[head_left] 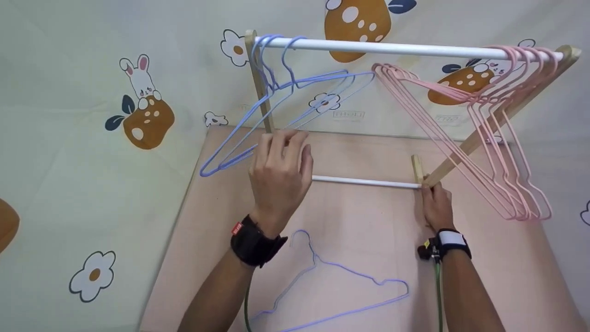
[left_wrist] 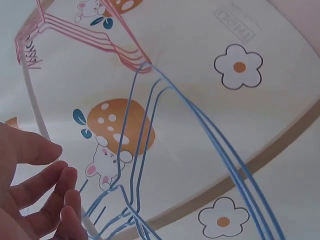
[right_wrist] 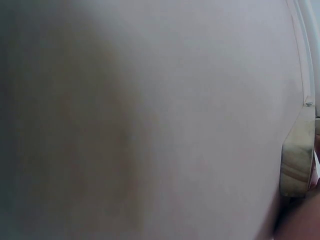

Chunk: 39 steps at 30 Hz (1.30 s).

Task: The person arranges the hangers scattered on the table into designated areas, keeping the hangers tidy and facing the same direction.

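Note:
A small clothes rack with a white top rod [head_left: 392, 48] and wooden side posts stands on the table. Three blue hangers [head_left: 209, 173] hang at its left end, and several pink hangers [head_left: 479, 97] at its right end. My left hand [head_left: 279, 177] is raised in front of the blue hangers, its fingers loosely bent around nothing. Low on the right, my right hand [head_left: 438, 207] grips the rack where the post meets the wooden foot [head_left: 417, 168]. That foot's wooden end [right_wrist: 297, 165] shows at the edge of the right wrist view; most of the hand is out of sight there.
Another blue hanger [head_left: 336, 263] lies flat on the pink tabletop [head_left: 359, 221] between my forearms. A lower white rod [head_left: 364, 182] joins the rack's sides near the table. Behind stands a cloth backdrop [head_left: 184, 78] printed with rabbits and flowers.

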Each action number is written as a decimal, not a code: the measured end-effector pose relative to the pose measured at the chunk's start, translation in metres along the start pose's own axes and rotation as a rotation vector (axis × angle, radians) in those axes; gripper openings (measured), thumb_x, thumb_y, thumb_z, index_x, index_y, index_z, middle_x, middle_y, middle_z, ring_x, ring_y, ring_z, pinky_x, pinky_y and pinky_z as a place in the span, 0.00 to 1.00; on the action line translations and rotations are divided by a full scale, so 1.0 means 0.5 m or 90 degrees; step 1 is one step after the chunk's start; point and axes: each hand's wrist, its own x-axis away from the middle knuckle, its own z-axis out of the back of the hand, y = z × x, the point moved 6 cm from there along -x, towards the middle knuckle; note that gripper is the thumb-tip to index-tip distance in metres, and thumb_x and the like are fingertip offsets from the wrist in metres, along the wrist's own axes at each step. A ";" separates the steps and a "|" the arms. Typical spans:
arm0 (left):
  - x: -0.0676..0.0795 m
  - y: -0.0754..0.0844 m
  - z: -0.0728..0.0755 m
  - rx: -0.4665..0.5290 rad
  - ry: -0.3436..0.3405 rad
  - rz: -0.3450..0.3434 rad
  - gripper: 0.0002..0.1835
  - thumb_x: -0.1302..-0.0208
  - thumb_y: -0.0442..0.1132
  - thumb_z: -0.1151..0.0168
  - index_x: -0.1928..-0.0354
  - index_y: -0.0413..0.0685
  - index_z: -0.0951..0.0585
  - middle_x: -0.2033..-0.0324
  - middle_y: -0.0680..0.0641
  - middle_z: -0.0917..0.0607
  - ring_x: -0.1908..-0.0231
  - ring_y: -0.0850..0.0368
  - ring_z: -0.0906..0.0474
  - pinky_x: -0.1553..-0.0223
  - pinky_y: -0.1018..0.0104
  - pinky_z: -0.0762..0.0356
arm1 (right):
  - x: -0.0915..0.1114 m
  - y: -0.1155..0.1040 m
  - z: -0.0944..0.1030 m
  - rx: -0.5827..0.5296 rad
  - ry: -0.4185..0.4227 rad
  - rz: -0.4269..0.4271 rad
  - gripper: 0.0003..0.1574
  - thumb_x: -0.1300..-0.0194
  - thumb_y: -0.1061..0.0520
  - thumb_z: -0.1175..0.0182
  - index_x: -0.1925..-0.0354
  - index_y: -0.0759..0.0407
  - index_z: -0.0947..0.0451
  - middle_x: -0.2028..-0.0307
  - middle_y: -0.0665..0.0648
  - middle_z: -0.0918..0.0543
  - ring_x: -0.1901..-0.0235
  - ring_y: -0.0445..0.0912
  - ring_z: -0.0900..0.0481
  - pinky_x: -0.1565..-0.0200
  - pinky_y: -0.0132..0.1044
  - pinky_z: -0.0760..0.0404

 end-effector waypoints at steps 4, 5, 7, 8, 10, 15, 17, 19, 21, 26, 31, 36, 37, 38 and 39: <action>0.042 0.021 -0.020 0.021 -0.041 -0.003 0.12 0.29 0.36 0.26 0.48 0.42 0.10 0.55 0.43 0.12 0.55 0.45 0.18 0.59 0.55 0.14 | 0.001 0.001 0.001 0.004 0.006 0.003 0.37 0.09 0.42 0.59 0.17 0.61 0.37 0.22 0.72 0.30 0.21 0.70 0.40 0.24 0.66 0.42; 0.055 0.024 -0.026 0.024 -0.054 0.000 0.12 0.30 0.37 0.25 0.47 0.42 0.11 0.55 0.43 0.12 0.55 0.45 0.17 0.59 0.55 0.14 | 0.001 0.002 0.002 0.005 0.008 0.003 0.36 0.09 0.42 0.59 0.17 0.61 0.37 0.22 0.72 0.30 0.21 0.69 0.40 0.24 0.66 0.42; 0.082 0.031 -0.039 0.032 -0.082 0.010 0.13 0.31 0.37 0.25 0.47 0.42 0.11 0.55 0.44 0.12 0.54 0.46 0.16 0.59 0.54 0.14 | 0.000 0.002 0.001 -0.002 0.006 0.007 0.37 0.09 0.42 0.59 0.18 0.62 0.37 0.23 0.73 0.30 0.23 0.69 0.36 0.25 0.65 0.40; 0.097 0.034 -0.045 0.033 -0.096 0.015 0.13 0.31 0.37 0.24 0.47 0.43 0.11 0.55 0.44 0.12 0.54 0.46 0.16 0.59 0.54 0.14 | -0.001 0.001 0.001 -0.005 0.006 0.010 0.37 0.09 0.42 0.59 0.18 0.63 0.37 0.23 0.73 0.29 0.25 0.68 0.35 0.26 0.64 0.39; 0.129 0.040 -0.058 0.033 -0.124 0.023 0.14 0.32 0.38 0.23 0.46 0.43 0.11 0.55 0.45 0.12 0.54 0.47 0.16 0.60 0.55 0.15 | -0.001 0.000 0.001 -0.014 0.002 0.010 0.37 0.09 0.42 0.59 0.18 0.63 0.37 0.24 0.74 0.29 0.30 0.67 0.30 0.30 0.63 0.36; 0.215 0.056 -0.088 0.027 -0.199 0.034 0.15 0.32 0.40 0.22 0.46 0.44 0.11 0.56 0.46 0.13 0.57 0.50 0.17 0.62 0.60 0.16 | -0.001 -0.002 0.001 -0.015 -0.001 0.006 0.38 0.09 0.42 0.60 0.18 0.65 0.38 0.24 0.74 0.29 0.30 0.67 0.29 0.31 0.63 0.35; 0.249 0.062 -0.099 0.022 -0.231 0.041 0.15 0.31 0.41 0.23 0.46 0.45 0.11 0.57 0.46 0.13 0.57 0.51 0.17 0.62 0.61 0.15 | -0.001 -0.002 0.001 -0.015 0.001 0.007 0.38 0.09 0.42 0.59 0.18 0.64 0.37 0.24 0.73 0.29 0.27 0.67 0.31 0.29 0.63 0.36; 0.283 0.069 -0.108 0.017 -0.261 0.050 0.15 0.31 0.42 0.23 0.46 0.46 0.12 0.57 0.46 0.13 0.58 0.51 0.16 0.64 0.61 0.15 | -0.001 -0.002 0.001 -0.016 -0.001 0.007 0.38 0.09 0.41 0.59 0.18 0.64 0.38 0.23 0.73 0.30 0.27 0.67 0.31 0.29 0.64 0.36; 0.316 0.076 -0.117 0.010 -0.287 0.055 0.16 0.31 0.43 0.23 0.46 0.46 0.13 0.58 0.46 0.13 0.60 0.52 0.16 0.65 0.62 0.16 | 0.000 0.000 0.001 -0.021 -0.003 0.005 0.38 0.09 0.41 0.59 0.17 0.63 0.38 0.23 0.73 0.30 0.28 0.67 0.30 0.30 0.64 0.36; 0.391 0.085 -0.136 -0.027 -0.341 0.052 0.17 0.34 0.44 0.22 0.49 0.45 0.15 0.62 0.47 0.14 0.65 0.53 0.17 0.69 0.62 0.17 | 0.001 0.002 0.000 -0.022 -0.003 0.004 0.39 0.10 0.41 0.59 0.17 0.62 0.39 0.23 0.73 0.30 0.27 0.68 0.33 0.29 0.65 0.37; 0.446 0.079 -0.150 -0.084 -0.434 0.066 0.21 0.39 0.46 0.18 0.54 0.44 0.19 0.66 0.45 0.16 0.67 0.51 0.17 0.72 0.59 0.17 | 0.002 0.000 0.001 -0.017 -0.001 0.010 0.39 0.10 0.41 0.59 0.17 0.62 0.39 0.22 0.73 0.31 0.24 0.69 0.36 0.27 0.66 0.39; 0.481 0.070 -0.156 -0.123 -0.510 0.072 0.22 0.42 0.44 0.16 0.57 0.45 0.21 0.69 0.44 0.18 0.69 0.49 0.17 0.73 0.58 0.19 | 0.004 0.000 0.002 -0.016 -0.005 0.011 0.39 0.09 0.40 0.60 0.16 0.62 0.39 0.21 0.72 0.32 0.21 0.70 0.40 0.26 0.67 0.41; 0.483 0.069 -0.155 -0.132 -0.506 0.063 0.20 0.43 0.42 0.17 0.58 0.45 0.21 0.70 0.45 0.18 0.70 0.50 0.17 0.74 0.58 0.19 | 0.004 0.000 0.002 -0.015 -0.006 0.010 0.39 0.09 0.40 0.60 0.16 0.62 0.40 0.21 0.72 0.32 0.21 0.70 0.41 0.26 0.67 0.41; 0.484 0.068 -0.154 -0.140 -0.498 0.054 0.18 0.44 0.40 0.18 0.59 0.45 0.20 0.70 0.45 0.18 0.70 0.50 0.18 0.75 0.59 0.20 | 0.004 0.000 0.002 -0.014 -0.008 0.009 0.40 0.09 0.39 0.61 0.16 0.62 0.40 0.21 0.72 0.32 0.21 0.70 0.42 0.26 0.67 0.42; 0.484 0.068 -0.154 -0.148 -0.487 0.043 0.17 0.44 0.39 0.19 0.61 0.46 0.20 0.71 0.45 0.19 0.71 0.50 0.19 0.75 0.59 0.21 | 0.004 0.000 0.002 -0.011 -0.007 0.009 0.40 0.09 0.39 0.61 0.16 0.62 0.40 0.21 0.72 0.32 0.20 0.70 0.43 0.25 0.67 0.42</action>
